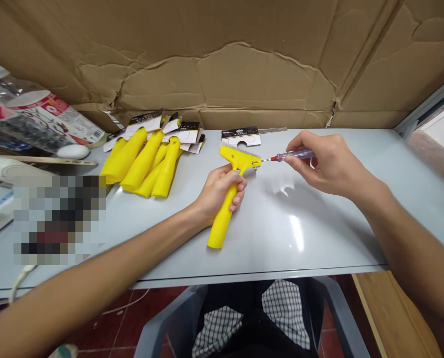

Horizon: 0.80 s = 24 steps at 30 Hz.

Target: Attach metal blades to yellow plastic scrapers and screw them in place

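Observation:
My left hand (222,191) is wrapped round the neck of a yellow scraper (222,221), its wide head tilted up and away from me. A thin blade edge shows along the top of that head. In my right hand (321,159) is a screwdriver (296,154) with a clear purple handle and red collar, pinched between thumb and fingers. Its thin shaft points left, and the tip meets the right side of the scraper head at a small screw. Just behind the head lies a black and white card sleeve (240,136).
Several more yellow scrapers (142,159) with card sleeves are piled at the left back. Large plastic bottles (54,112) lie beyond them. A pixelated patch covers something at left. Cardboard (259,74) stands along the back of the grey table (337,233).

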{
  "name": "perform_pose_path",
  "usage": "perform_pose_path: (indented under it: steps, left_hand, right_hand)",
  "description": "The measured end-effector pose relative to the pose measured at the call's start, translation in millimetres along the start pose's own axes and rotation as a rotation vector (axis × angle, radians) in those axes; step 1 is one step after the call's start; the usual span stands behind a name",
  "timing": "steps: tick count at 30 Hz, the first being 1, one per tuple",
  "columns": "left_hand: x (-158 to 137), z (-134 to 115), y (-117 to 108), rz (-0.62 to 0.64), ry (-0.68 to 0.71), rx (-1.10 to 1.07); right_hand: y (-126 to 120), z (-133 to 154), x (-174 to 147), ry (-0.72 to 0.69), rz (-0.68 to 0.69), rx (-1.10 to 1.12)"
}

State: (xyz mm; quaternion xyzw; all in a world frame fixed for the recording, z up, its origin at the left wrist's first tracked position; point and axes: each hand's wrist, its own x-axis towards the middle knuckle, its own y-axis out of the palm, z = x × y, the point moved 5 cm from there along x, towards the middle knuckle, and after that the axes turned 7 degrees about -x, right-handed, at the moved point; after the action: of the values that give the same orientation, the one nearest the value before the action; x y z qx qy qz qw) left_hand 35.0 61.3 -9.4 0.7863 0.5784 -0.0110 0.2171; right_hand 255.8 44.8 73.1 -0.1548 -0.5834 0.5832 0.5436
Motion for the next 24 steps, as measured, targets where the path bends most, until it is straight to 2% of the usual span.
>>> perform_pose_path:
  steps: [4, 8, 14, 20, 24]
  left_hand:
    - [0.5, 0.5, -0.7, 0.004, 0.007, 0.01]
    - [1.1, 0.8, -1.5, 0.013, 0.009, 0.006]
    - [0.9, -0.1, 0.0, 0.039, 0.009, 0.005]
    - [-2.0, -1.7, 2.4, 0.022, 0.027, 0.012]
    - [-3.1, -2.6, 3.5, 0.025, 0.03, 0.01]
  right_hand:
    - [0.1, 0.1, 0.5, 0.017, -0.003, -0.01]
    - [2.0, 3.9, -0.7, -0.024, 0.027, 0.015]
    - [4.0, 4.3, -0.8, -0.02, -0.006, 0.068]
    - [2.9, 1.3, 0.4, 0.019, -0.009, -0.053]
    - [-1.0, 1.6, 1.0, -0.055, -0.012, -0.048]
